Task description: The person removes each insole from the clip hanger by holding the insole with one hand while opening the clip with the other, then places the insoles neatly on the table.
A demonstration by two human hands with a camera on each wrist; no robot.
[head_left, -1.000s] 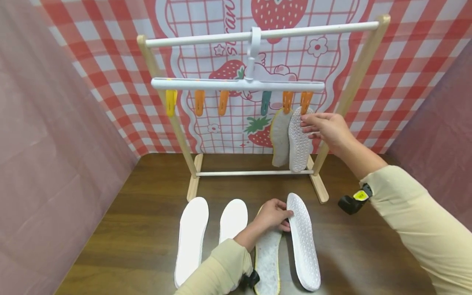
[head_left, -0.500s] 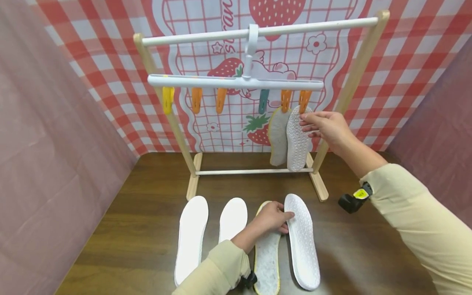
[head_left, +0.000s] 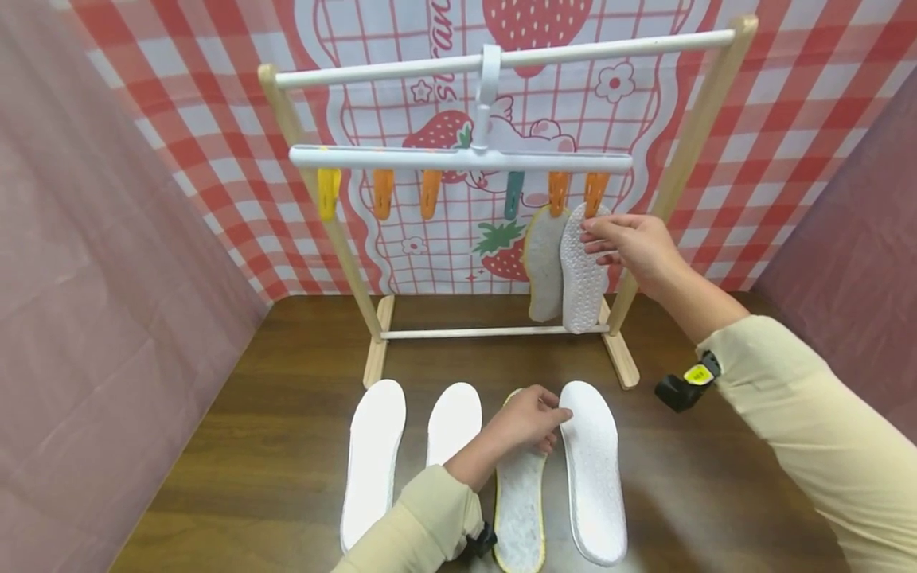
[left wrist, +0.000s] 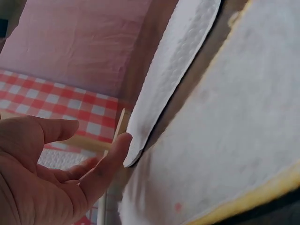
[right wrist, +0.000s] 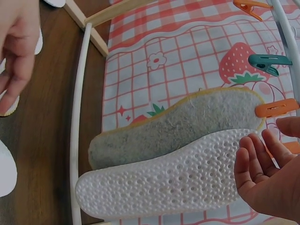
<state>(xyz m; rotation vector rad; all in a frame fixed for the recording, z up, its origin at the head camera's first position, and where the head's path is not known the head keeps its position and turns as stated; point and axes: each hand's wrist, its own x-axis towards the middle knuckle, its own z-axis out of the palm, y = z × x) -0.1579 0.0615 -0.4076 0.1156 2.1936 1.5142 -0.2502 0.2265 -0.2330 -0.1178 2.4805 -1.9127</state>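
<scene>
My right hand is at the top of a white bumpy insole, which hangs from an orange clip. In the right wrist view its fingers curl loosely and the thumb stands apart; whether they touch the insole I cannot tell. Beside it a grey felt insole with a yellow edge hangs from another orange clip. Down on the table, my left hand is over a second felt insole, hiding part of it. Its fingertips are at the edge of a white insole, with nothing between thumb and fingers.
A white hanger hooks over the wooden rack. Further left on it hang a green clip, two orange clips and a yellow clip. Two more white insoles lie left on the table, one beside the other.
The rightmost table insole, tilted up in my left fingers before, now lies flatter and is let go. The hanger sways slightly with its insoles. My right hand has barely moved.
</scene>
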